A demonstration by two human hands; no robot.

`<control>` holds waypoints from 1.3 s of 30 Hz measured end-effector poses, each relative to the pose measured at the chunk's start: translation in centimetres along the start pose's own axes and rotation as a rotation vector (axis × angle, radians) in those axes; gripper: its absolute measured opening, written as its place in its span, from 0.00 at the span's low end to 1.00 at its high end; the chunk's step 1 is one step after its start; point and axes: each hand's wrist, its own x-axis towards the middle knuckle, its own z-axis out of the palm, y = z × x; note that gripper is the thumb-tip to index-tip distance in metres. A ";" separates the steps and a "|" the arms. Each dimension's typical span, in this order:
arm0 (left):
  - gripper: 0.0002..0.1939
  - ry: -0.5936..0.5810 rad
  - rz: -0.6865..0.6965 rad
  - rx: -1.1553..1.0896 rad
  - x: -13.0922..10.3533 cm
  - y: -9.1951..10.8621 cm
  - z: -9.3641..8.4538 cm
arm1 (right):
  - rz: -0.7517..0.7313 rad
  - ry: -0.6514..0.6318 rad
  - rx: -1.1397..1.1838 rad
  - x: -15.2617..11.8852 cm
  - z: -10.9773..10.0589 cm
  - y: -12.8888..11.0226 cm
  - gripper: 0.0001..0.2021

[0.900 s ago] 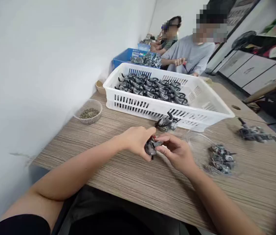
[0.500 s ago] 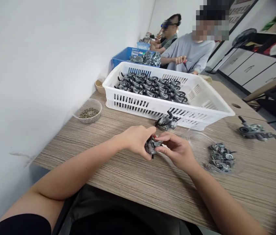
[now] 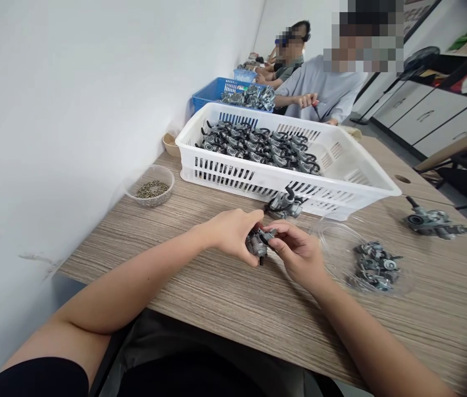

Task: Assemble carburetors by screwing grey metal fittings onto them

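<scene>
A grey metal carburetor [image 3: 258,243] is between my two hands, a little above the wooden table. My left hand [image 3: 235,234] is wrapped round its left side, thumb below and fingers above. At its upper right, my right hand [image 3: 299,251] pinches a small metal part [image 3: 269,236] against the body; the fingers partly hide it. Just behind my hands, a second carburetor [image 3: 285,204] with a black hose stands by the white crate. To the right, a clear round tub [image 3: 332,259] holds several small metal parts [image 3: 377,266].
The white crate [image 3: 225,184] holds several carburetors. A clear bowl [image 3: 154,203] of small brass-coloured screws and a brown bowl [image 3: 170,144] are at left. Another carburetor [image 3: 435,221] lies far right. A blue crate [image 3: 204,100] and two people sit beyond.
My right thumb and fingers have shifted slightly on the small part, which now sits at a different angle against the carburetor. The whole view has moved a little.
</scene>
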 end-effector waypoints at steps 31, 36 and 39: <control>0.33 0.033 -0.078 -0.030 0.1 0.3 -0.4 | 0.205 0.015 0.215 0.9 0.3 -0.7 0.16; 0.30 0.062 -0.002 -0.058 0.4 -0.5 -0.2 | 0.246 0.031 0.241 1.3 0.4 -0.4 0.17; 0.29 0.077 0.045 -0.012 0.5 -0.9 0.0 | 0.258 0.041 0.252 1.5 0.4 0.0 0.19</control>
